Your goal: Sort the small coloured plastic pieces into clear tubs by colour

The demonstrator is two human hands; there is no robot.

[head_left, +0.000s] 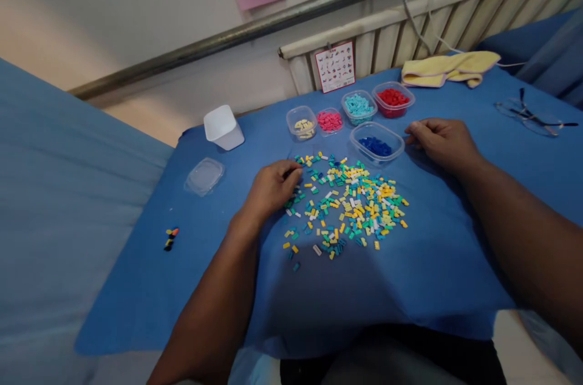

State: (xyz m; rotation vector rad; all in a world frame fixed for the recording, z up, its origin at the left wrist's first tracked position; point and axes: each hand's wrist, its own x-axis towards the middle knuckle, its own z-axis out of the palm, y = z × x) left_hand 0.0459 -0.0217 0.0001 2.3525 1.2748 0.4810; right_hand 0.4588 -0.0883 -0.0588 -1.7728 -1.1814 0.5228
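Small building bricks (355, 200) in yellow, green, teal and white lie in a loose heap on the blue cloth. My left hand (276, 186) is at the heap's left edge, its thumb and forefinger brought together in a pinch; whatever is between them is too small to make out. To the right of a clear tub of dark blue bricks (376, 146) rests my right hand (444, 142). Its fingers are curled in close to the tub's rim, and their tips are partly hidden. I cannot tell whether they touch the tub.
Behind stand tubs of cream bricks (304, 127), pink bricks (330, 121), light blue bricks (359, 106) and red bricks (393, 98). Leftward are a white container (224, 127), a clear lid (204, 177) and a small joined brick piece (170, 238). A yellow cloth (449, 68) and eyeglasses (532, 116) lie right.
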